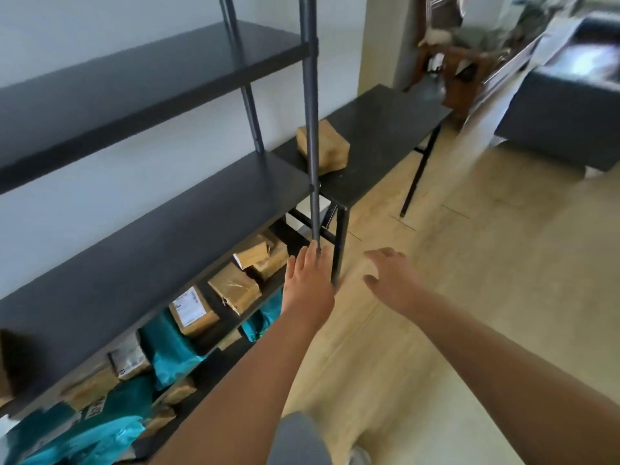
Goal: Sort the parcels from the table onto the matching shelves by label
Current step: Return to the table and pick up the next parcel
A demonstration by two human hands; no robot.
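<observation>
One brown paper parcel [330, 147] lies on the dark table [385, 139], partly behind the shelf unit's front post [311, 129]. The dark shelf unit [151, 229] fills the left; its two upper boards are bare. Its low shelves hold several brown parcels [235, 290] and teal bags [167, 347], some with white labels. My left hand [307, 283] is stretched out with fingers apart, its fingertips at the foot of the post. My right hand [391, 276] hovers over the floor to the right, fingers spread, holding nothing.
Light wooden floor [469, 297] spreads to the right. A dark sofa [567, 112] stands at the far right, a wooden chair with clutter [449, 68] beyond the table's far end. My knee in grey cloth [298, 441] shows at the bottom.
</observation>
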